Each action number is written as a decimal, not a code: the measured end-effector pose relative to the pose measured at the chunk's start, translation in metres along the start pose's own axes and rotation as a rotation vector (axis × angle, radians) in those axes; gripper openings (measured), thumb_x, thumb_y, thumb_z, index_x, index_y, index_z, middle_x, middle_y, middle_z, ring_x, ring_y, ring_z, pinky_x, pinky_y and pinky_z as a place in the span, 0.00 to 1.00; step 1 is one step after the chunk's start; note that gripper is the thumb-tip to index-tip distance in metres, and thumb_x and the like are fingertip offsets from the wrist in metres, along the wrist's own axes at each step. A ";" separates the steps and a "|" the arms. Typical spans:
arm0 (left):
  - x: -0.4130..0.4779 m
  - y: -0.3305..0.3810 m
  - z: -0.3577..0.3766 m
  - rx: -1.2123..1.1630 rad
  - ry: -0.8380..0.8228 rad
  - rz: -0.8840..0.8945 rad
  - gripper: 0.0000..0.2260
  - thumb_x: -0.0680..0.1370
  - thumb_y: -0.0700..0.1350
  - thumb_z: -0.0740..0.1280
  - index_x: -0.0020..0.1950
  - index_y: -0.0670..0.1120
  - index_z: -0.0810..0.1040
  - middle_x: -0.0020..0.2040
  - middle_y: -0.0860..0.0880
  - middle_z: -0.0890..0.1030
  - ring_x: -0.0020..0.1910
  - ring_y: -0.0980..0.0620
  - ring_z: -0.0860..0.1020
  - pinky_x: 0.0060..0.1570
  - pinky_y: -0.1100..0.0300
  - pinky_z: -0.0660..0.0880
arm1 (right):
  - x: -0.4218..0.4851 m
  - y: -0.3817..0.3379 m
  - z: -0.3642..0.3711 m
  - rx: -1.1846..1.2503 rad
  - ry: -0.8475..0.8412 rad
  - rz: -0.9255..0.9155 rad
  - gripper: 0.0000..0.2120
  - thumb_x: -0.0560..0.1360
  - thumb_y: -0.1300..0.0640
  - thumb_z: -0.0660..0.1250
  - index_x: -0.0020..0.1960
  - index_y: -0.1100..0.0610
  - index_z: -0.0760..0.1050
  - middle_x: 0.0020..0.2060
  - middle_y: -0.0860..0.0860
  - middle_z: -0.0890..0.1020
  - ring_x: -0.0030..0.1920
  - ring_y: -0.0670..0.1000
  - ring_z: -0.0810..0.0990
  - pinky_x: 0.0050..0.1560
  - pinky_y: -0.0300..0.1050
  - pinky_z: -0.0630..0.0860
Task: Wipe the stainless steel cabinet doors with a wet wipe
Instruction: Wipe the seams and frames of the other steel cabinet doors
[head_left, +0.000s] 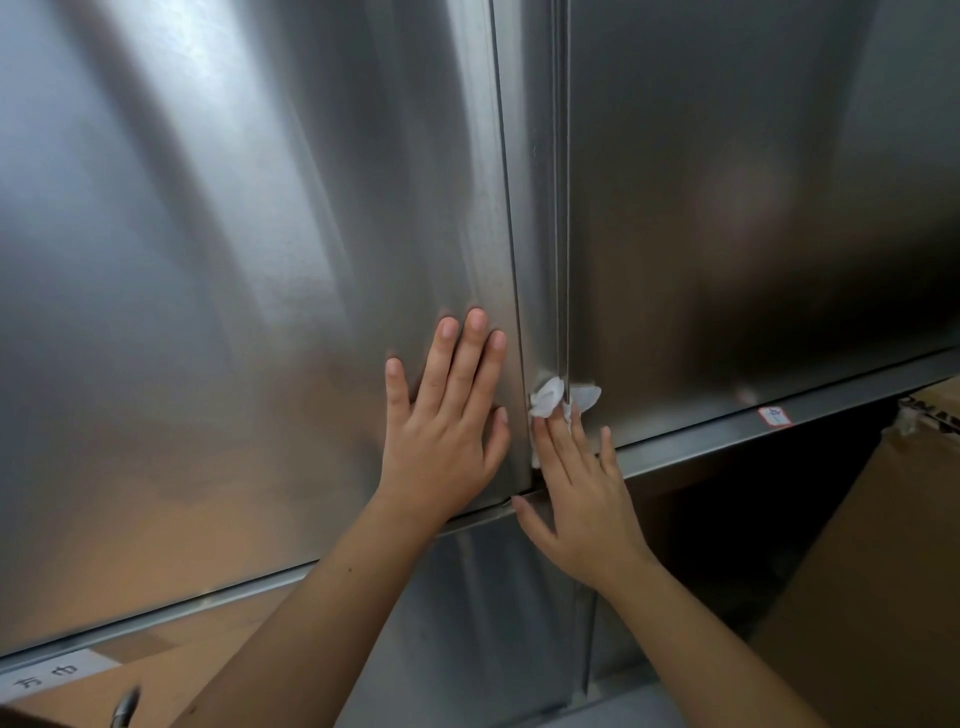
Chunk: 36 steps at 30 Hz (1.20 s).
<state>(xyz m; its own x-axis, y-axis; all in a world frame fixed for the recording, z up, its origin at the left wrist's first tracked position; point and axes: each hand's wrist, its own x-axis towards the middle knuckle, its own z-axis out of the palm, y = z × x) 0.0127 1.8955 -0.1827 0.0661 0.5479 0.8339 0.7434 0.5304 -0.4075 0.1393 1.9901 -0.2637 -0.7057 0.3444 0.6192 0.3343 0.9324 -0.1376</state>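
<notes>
Working the seam (562, 234) between the two doors looks to be the step in hand. The right hand (576, 499) has its fingers stretched straight and its thumb spread wide, and it pushes the bunched white wipe (548, 399) with its fingertips against the narrow strip where the doors meet, low down near their bottom corner. The wipe is not gripped in a fist. It sits crumpled under and around the first fingertips, touching the edge of the right door (753, 208) and the recessed strip beside it. The left hand (441, 426) lies flat and released on the left door (234, 260), with palm and straight fingers against the metal just beside its right edge, holding nothing; I judge that it steadies the door. Below the doors runs a steel rail (727, 439) with a small red-bordered label (774, 415), and a cardboard box (883, 571) shows under it at right. How much of the broad faces is done I cannot tell, since the metal shows only blurred reflections. The next move, as I judge it, calls for running the wipe along the seam with even fingertip pressure, so that it neither slips into the gap nor off the fingers. After that it should be spread flatter for wide strokes across the door faces.
</notes>
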 end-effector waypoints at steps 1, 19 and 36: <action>0.000 0.000 0.000 0.000 0.001 0.000 0.32 0.78 0.52 0.56 0.78 0.44 0.48 0.78 0.46 0.41 0.77 0.47 0.43 0.71 0.44 0.36 | -0.009 0.002 0.006 -0.004 -0.031 0.001 0.37 0.75 0.41 0.55 0.76 0.60 0.50 0.75 0.57 0.57 0.74 0.57 0.55 0.73 0.56 0.48; 0.000 -0.001 -0.001 0.007 -0.010 -0.001 0.31 0.78 0.52 0.57 0.77 0.43 0.51 0.78 0.46 0.40 0.77 0.47 0.42 0.71 0.44 0.37 | 0.011 -0.001 -0.010 0.028 0.009 -0.013 0.35 0.75 0.43 0.56 0.74 0.64 0.56 0.73 0.61 0.60 0.74 0.59 0.57 0.73 0.53 0.46; 0.031 -0.017 -0.021 -0.041 0.029 -0.018 0.27 0.78 0.48 0.57 0.76 0.43 0.58 0.77 0.43 0.55 0.76 0.47 0.53 0.72 0.43 0.43 | 0.059 -0.003 -0.063 -0.029 0.074 -0.076 0.37 0.75 0.41 0.55 0.76 0.61 0.50 0.74 0.58 0.56 0.75 0.57 0.55 0.71 0.59 0.48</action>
<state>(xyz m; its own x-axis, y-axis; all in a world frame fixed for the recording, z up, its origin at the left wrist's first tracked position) 0.0164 1.8893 -0.1423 0.0711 0.5191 0.8518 0.7714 0.5127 -0.3769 0.1361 2.0013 -0.1776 -0.6821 0.2627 0.6824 0.2999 0.9516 -0.0666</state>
